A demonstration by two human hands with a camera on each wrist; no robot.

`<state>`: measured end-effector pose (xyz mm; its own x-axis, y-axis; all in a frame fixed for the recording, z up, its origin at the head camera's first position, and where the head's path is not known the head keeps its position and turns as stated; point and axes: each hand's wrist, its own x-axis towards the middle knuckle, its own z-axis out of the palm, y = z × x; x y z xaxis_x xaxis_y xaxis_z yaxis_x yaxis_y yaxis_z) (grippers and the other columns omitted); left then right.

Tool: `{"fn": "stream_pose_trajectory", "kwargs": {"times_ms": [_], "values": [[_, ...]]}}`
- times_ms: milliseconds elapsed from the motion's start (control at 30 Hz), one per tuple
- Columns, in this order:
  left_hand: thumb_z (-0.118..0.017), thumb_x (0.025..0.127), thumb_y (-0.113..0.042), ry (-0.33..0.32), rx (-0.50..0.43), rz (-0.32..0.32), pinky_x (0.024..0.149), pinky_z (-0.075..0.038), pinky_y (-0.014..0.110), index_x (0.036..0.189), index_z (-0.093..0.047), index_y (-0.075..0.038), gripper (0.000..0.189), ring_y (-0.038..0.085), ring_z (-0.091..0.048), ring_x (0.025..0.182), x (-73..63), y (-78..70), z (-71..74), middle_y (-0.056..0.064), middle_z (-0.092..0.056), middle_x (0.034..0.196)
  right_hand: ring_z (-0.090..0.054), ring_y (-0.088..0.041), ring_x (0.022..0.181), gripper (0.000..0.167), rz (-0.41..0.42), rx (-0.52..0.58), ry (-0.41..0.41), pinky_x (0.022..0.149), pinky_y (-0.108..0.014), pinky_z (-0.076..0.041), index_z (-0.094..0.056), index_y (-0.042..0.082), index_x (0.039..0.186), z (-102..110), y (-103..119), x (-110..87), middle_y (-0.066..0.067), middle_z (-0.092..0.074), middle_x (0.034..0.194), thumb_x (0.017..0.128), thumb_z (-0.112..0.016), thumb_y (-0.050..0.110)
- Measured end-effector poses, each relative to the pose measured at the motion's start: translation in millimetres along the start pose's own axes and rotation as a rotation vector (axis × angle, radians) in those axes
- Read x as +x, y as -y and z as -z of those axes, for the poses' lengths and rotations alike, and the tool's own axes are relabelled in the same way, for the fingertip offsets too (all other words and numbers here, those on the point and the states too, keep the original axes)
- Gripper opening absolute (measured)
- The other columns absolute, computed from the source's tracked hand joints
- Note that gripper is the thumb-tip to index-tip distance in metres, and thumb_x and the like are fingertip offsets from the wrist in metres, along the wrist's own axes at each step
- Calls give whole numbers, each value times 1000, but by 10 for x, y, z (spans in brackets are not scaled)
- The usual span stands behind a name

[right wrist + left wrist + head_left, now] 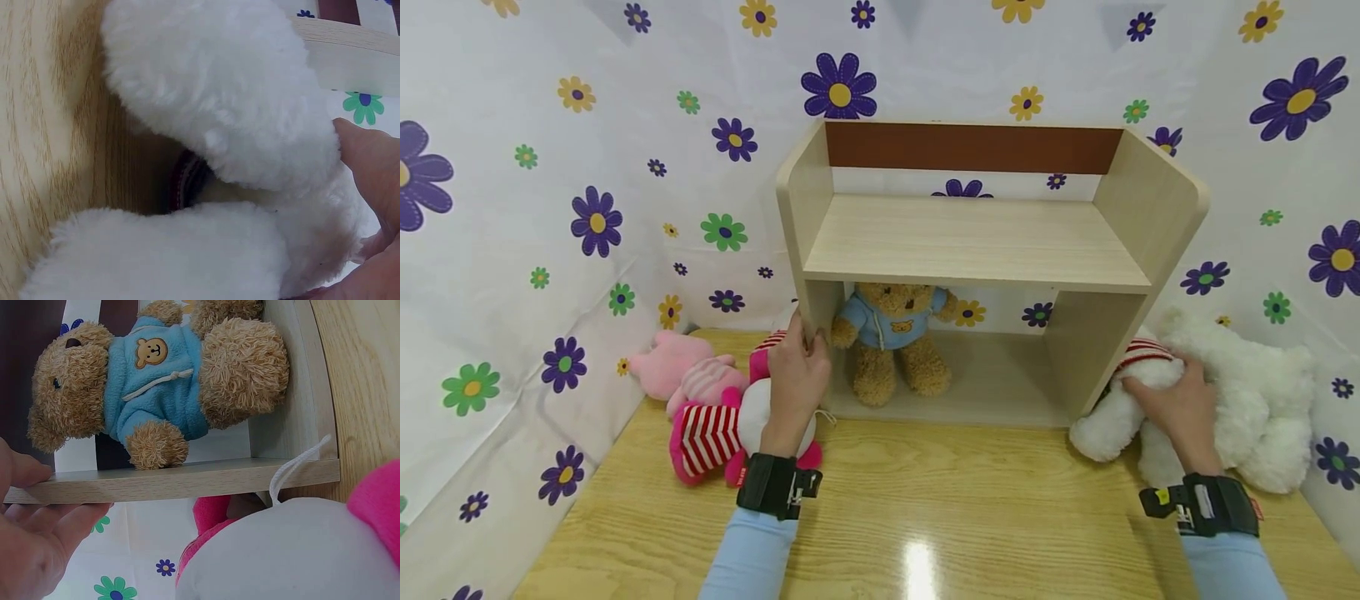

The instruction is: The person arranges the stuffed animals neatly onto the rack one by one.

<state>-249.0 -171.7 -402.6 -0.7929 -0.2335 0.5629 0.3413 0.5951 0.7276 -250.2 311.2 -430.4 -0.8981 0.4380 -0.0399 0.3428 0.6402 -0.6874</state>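
A light wooden two-tier shelf (973, 237) stands on the table, with a brown teddy bear (898, 333) in a blue hoodie on its lower level. My left hand (799, 371) grips the shelf's left side panel, thumb on the inner side and fingers on the outer, as the left wrist view shows. My right hand (1180, 408) holds a white plush toy (225, 94) with red stripes, close against the shelf's right side. The thumb presses into its fur; the other fingers are mostly hidden.
Left of the shelf lie a pink plush pig (670, 367) and a pink-and-white plush toy (707, 437) with red-striped parts. Another fluffy white plush toy (1262, 400) sits at the far right. A flower-patterned cloth (647, 108) hangs behind the wooden table (977, 517).
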Motion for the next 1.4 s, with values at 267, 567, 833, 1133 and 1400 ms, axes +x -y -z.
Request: {"fn": "stream_pose_trajectory", "kwargs": {"times_ms": [267, 567, 833, 1133, 1400], "values": [[-58, 100, -7, 12, -2, 15, 92, -57, 57, 147, -52, -6, 48, 41, -72, 107, 4, -13, 3, 25, -70, 126, -33, -60, 138, 99, -43, 74, -42, 105, -71, -40, -14, -5, 159, 129, -12, -163, -42, -28, 155, 93, -64, 49], [-58, 100, -7, -7, 1, -5, 91, -58, 56, 146, -53, -6, 46, 41, -72, 106, 2, 16, 8, 24, -70, 127, -27, -46, 150, 105, -186, 349, 19, 106, -56, -47, -2, 6, 164, 285, -58, -244, -26, -11, 169, 94, -57, 61], [-58, 100, -8, 1, -10, 8, 92, -57, 57, 146, -53, -6, 47, 41, -72, 109, -4, 8, 6, 25, -70, 127, -51, -6, 99, 73, -287, 793, 285, 72, -23, -55, -22, 28, 156, 276, -180, -173, 0, -36, 137, 98, -51, 61], [-58, 99, -7, 0, 4, 11, 88, -58, 57, 144, -55, -5, 45, 41, -72, 106, -11, 12, -7, 25, -71, 122, -52, -1, 104, 75, -122, 736, 585, 84, -24, -54, -5, 17, 161, 140, -535, -39, -3, -33, 142, 105, -31, 60], [-58, 98, -5, -26, 3, -28, 78, -59, 56, 141, -56, -3, 44, 42, -73, 94, -14, 25, -17, 27, -72, 117, -33, -52, 142, 101, -90, 225, 482, 100, -43, -52, 3, -15, 157, 361, -463, -172, -43, -11, 160, 101, -17, 67]]}}
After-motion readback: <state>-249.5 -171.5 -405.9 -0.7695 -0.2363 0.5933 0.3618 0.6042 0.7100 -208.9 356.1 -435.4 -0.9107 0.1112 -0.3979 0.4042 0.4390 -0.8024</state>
